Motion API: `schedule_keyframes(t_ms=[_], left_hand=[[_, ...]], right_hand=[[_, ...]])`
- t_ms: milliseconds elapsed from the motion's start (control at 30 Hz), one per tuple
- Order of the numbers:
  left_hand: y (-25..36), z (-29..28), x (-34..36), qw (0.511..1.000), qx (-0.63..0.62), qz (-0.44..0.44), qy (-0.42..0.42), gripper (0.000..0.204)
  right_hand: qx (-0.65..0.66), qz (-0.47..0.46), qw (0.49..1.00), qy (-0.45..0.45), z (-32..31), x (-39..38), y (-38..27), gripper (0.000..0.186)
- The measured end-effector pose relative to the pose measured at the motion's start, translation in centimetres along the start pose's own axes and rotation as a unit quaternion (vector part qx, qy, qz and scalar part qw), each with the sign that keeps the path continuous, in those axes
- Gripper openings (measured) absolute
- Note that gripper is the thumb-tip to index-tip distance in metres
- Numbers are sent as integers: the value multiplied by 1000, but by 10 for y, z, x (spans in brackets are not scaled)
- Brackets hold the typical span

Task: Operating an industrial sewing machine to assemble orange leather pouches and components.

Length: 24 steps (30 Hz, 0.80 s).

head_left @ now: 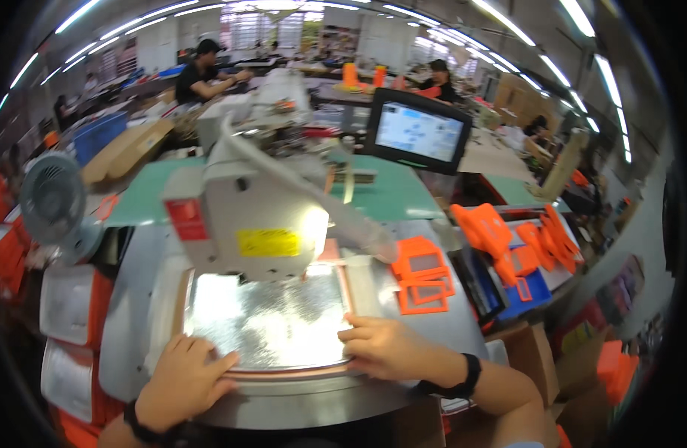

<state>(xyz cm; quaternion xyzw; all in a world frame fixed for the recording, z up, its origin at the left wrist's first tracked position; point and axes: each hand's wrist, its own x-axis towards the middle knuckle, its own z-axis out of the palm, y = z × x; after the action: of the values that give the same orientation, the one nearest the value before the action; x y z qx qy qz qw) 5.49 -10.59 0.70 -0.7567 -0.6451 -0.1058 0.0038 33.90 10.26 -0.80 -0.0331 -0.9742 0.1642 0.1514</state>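
A shiny silver sheet (272, 321) lies in an orange-edged frame on the grey metal bed (134, 313) of a large white sewing machine (246, 216). My left hand (185, 379) rests flat on the sheet's near left corner, fingers spread. My right hand (381, 347) presses on the frame's near right edge, fingers curled over it. Both hands hold nothing; they only touch the sheet and frame. The machine head hangs over the sheet's far part and lights it brightly.
Orange frame pieces (422, 278) lie stacked right of the sheet. More orange parts (500, 235) sit on a blue tray at the right. A screen (419, 131) stands behind, a small fan (53, 198) at the left. Silver pieces (67, 302) are stacked left. Other people work at far tables.
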Motion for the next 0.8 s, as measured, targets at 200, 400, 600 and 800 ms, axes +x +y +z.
schedule_keyframes(t_ms=[200, 400, 600, 800], left_hand=[[-25, 8, 48, 997, -11, 70, 7, 51], [-44, 32, 88, 992, -43, 119, -25, 64], [-52, 22, 112, 984, -74, 102, -129, 72], [-52, 25, 110, 987, -73, 112, -94, 70]], right_hand=[[-37, 30, 999, -27, -5, 6, -10, 18], [-43, 35, 998, -38, -6, 10, -12, 18], [-50, 37, 997, -34, -7, 9, -13, 16], [-48, 43, 997, -32, -5, 9, -12, 16]])
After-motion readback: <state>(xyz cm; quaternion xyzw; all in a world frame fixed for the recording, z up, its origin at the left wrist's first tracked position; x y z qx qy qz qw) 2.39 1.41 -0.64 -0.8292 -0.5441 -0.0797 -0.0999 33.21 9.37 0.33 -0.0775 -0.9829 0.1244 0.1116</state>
